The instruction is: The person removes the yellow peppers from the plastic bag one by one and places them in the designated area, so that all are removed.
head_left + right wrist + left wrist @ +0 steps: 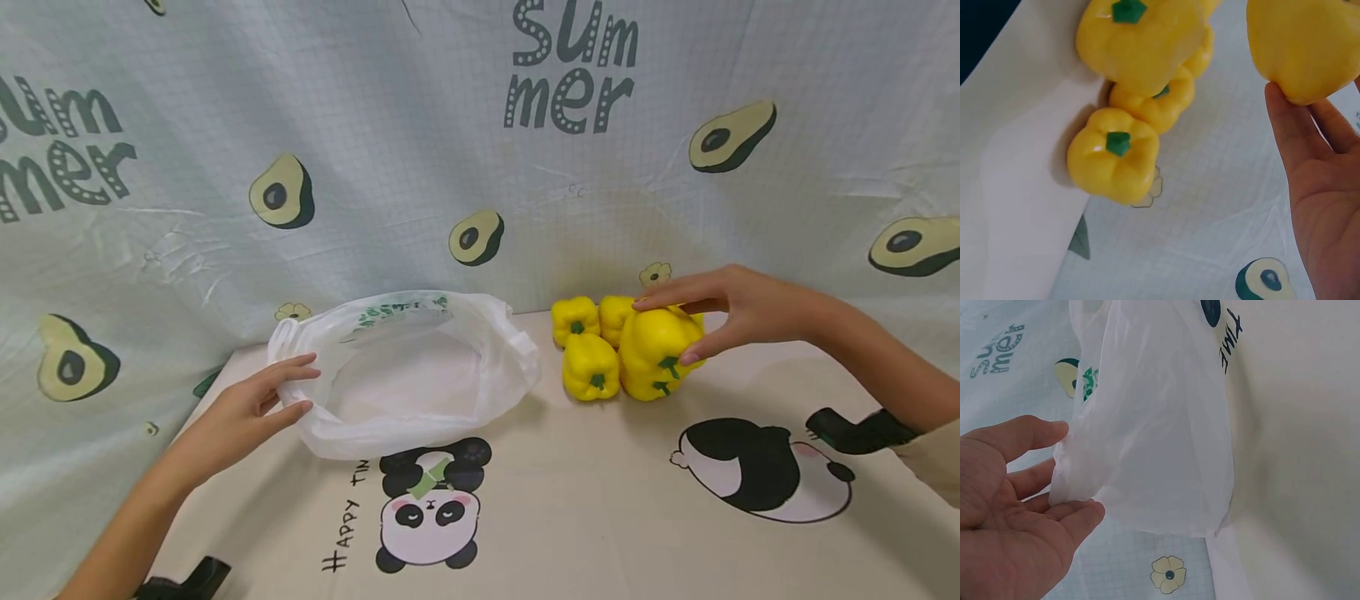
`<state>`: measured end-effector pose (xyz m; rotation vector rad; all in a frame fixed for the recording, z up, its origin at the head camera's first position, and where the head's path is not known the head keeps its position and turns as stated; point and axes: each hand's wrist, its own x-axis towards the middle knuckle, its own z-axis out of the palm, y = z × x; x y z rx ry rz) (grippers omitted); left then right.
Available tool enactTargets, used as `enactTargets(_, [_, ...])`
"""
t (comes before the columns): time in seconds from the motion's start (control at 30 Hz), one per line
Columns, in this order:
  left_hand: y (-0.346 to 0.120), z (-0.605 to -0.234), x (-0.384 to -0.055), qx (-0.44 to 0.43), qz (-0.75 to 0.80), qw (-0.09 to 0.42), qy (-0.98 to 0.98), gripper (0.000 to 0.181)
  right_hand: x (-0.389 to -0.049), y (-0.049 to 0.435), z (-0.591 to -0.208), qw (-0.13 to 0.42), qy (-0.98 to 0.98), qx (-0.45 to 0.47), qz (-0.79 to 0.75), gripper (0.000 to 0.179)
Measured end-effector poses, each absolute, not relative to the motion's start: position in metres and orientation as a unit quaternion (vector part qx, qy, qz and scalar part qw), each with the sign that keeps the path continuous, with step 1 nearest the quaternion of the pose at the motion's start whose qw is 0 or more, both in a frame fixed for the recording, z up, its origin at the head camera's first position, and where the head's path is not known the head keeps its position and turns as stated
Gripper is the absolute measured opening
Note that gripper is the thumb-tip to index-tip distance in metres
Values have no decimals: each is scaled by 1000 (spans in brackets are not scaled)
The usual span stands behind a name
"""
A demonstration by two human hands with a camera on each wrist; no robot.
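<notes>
A white plastic bag (420,429) stands with its mouth spread wide, left of centre in the head view. My left hand (255,408) holds its left rim; in the left wrist view, thumb and fingers meet the bag's edge, some fingertips behind the plastic. On the right, my right hand (738,308) grips a yellow bell pepper (656,333) with a green stem, thumb at the front and fingers over the top. The right wrist view shows that pepper (1304,50) raised apart from the others. Several more yellow bell peppers (591,367) sit grouped beside and beneath it.
A pale tablecloth (570,500) printed with pandas covers the table. Behind it hangs a light curtain (375,167) with avocado prints and lettering, close behind the bag and peppers. Black wrist straps (862,429) show on both arms.
</notes>
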<state>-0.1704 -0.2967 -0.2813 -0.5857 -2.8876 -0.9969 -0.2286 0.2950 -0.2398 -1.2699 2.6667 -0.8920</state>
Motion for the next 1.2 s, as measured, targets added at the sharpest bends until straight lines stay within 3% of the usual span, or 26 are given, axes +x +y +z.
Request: enactTargets(1.2, [-300, -283, -169, -182, -306, 14, -934, 37, -230, 334, -248, -31, 919, -338, -200, 70])
